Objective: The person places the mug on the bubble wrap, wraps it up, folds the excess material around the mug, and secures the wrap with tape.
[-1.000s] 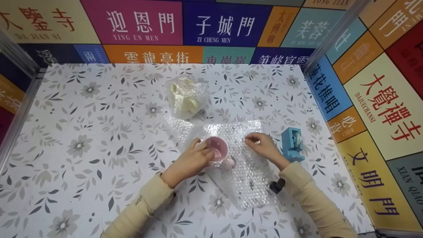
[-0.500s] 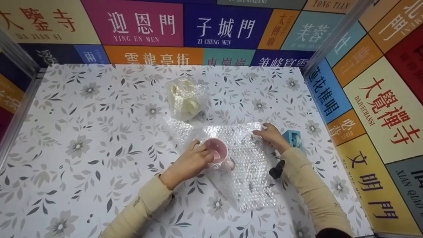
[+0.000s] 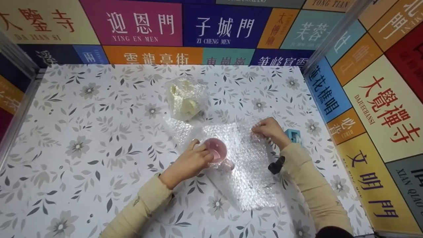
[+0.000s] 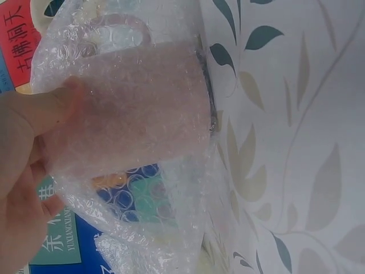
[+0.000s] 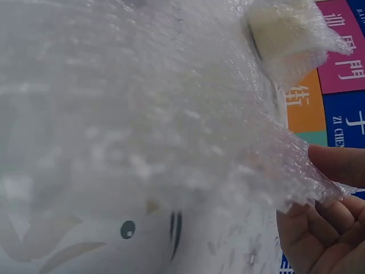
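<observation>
The pink cylindrical cup with a loop handle (image 3: 216, 151) stands upright near the table's middle, its long axis vertical, mouth up and handle pointing rightward and towards the person, while the left hand (image 3: 191, 159) grips its side through clear plastic bubble wrap (image 3: 252, 175) and the right hand (image 3: 270, 129), well apart, pinches that sheet's far right edge. Beyond the cup sits a pale-yellow bundle in bubble wrap (image 3: 185, 99); the right forearm partly hides a blue tape dispenser (image 3: 293, 134). Grey leaves and flowers pattern the white tabletop (image 3: 115, 109), bordered by colourful lettered wall panels (image 3: 142, 24).
</observation>
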The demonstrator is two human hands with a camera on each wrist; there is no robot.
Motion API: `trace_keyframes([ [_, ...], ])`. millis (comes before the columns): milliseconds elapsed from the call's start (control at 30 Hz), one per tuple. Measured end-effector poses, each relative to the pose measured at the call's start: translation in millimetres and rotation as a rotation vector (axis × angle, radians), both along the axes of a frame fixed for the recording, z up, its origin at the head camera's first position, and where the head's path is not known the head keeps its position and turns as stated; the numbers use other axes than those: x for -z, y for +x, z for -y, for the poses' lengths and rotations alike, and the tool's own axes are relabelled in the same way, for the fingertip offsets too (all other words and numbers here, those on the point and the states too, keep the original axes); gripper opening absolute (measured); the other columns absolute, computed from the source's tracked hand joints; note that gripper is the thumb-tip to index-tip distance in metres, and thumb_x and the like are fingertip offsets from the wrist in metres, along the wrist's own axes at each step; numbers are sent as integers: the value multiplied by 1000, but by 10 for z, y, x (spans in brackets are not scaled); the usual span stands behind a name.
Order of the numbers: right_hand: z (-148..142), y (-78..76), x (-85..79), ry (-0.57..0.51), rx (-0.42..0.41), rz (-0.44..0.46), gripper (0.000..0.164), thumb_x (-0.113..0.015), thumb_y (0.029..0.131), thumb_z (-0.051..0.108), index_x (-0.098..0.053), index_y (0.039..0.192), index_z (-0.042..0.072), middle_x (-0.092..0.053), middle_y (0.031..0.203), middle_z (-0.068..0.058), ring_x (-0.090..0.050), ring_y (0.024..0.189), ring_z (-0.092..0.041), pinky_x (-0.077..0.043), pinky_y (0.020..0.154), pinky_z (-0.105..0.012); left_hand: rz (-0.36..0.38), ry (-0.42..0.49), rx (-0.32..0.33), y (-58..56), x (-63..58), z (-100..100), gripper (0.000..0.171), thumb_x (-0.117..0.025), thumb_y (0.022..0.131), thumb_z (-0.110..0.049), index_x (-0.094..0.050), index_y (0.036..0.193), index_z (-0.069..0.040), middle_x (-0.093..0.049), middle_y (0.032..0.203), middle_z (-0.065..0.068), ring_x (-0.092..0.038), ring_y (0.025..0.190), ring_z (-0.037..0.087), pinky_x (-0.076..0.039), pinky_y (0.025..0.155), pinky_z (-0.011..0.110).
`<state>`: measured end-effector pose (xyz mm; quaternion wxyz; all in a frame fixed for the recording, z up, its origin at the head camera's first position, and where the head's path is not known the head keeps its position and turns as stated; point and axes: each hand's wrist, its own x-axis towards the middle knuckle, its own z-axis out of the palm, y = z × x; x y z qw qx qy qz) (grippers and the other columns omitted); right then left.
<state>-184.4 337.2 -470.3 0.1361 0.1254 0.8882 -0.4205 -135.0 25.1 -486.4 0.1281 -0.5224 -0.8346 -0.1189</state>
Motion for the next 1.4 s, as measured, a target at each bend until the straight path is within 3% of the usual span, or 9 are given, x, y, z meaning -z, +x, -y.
trace_keyframes([
  [133,55,44,-152,-34,-39,-37,13,-64,81,6,-65,73,-5,-54,53,4,-50,48,-8,-45,48,-21,5,2,-3,2,1,4,20,-71,74,-26,-57,81,-14,-67,91,-3,-51,98,17,-34,94,43],
  [300,175,141,-319,-101,-99,-54,18,-61,84,6,-65,88,-11,-65,68,-5,-60,58,-12,-52,54,-23,-4,15,-4,2,12,-1,19,-71,74,-25,-57,79,-14,-67,91,-4,-51,97,17,-34,93,42],
  [467,331,237,-437,-155,-144,-80,18,-62,83,5,-64,88,-12,-67,75,-14,-64,61,-12,-53,55,-24,-16,23,-2,4,14,0,17,-70,74,-23,-55,77,-14,-67,88,-4,-51,94,16,-34,92,42],
  [700,533,361,-517,-204,-210,-134,16,-63,80,0,-64,88,-14,-67,73,-15,-64,61,-12,-52,55,-24,6,34,-4,6,29,7,20,-70,73,-23,-53,78,-14,-66,90,-5,-51,98,17,-34,93,45],
  [933,700,465,-516,-261,-338,-201,13,-64,79,-2,-64,83,-14,-66,72,-20,-64,61,-17,-53,56,-29,15,29,-10,11,20,-3,19,-70,74,-24,-55,79,-14,-67,92,-4,-51,99,18,-33,94,45],
  [1100,777,508,-487,-281,-384,-224,14,-66,77,-2,-63,84,-15,-66,74,-22,-63,61,-20,-53,57,-30,23,31,-8,11,22,-8,20,-70,74,-26,-55,80,-14,-67,94,-4,-52,99,18,-33,94,45],
  [1400,860,491,-371,-304,-526,-273,10,-64,79,-3,-64,84,-12,-66,77,-18,-58,63,-6,-49,59,-19,-9,34,-13,9,42,7,19,-69,75,-26,-54,78,-15,-65,89,-6,-51,95,16,-33,93,41],
])
